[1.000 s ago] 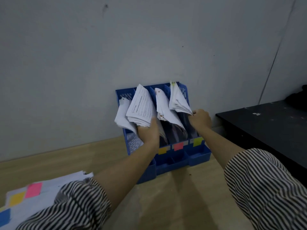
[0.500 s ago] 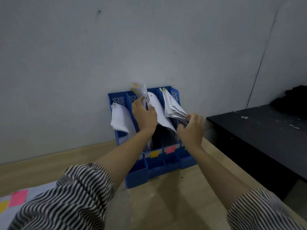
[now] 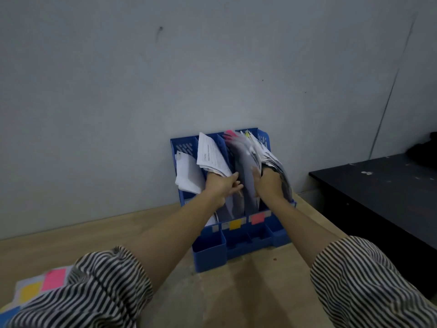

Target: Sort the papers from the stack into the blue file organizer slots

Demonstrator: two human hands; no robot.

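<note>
The blue file organizer (image 3: 236,247) stands against the wall with white papers in its slots. My left hand (image 3: 222,185) is under the drooping papers of the second slot (image 3: 211,157). Its fingers curl at the edge of a grey sheet (image 3: 246,176) in the third slot. My right hand (image 3: 268,183) grips the blurred right-hand bundle (image 3: 272,157) and bends it to the right. A pink tab (image 3: 230,133) sticks up from the third slot. The first slot holds a few drooping sheets (image 3: 186,176). The paper stack (image 3: 35,287), with pink and yellow notes, lies at the lower left, partly behind my sleeve.
Yellow (image 3: 234,224) and pink (image 3: 257,218) labels mark the organizer's front trays. A black table (image 3: 378,185) stands to the right with a dark object (image 3: 423,147) on its far end. The organizer sits on a light wooden surface (image 3: 118,228) against a grey wall.
My left hand dropped from the top of the second slot's papers to beneath them. My right hand moved up into the right-hand bundle and pulled it rightward. The view shifted right.
</note>
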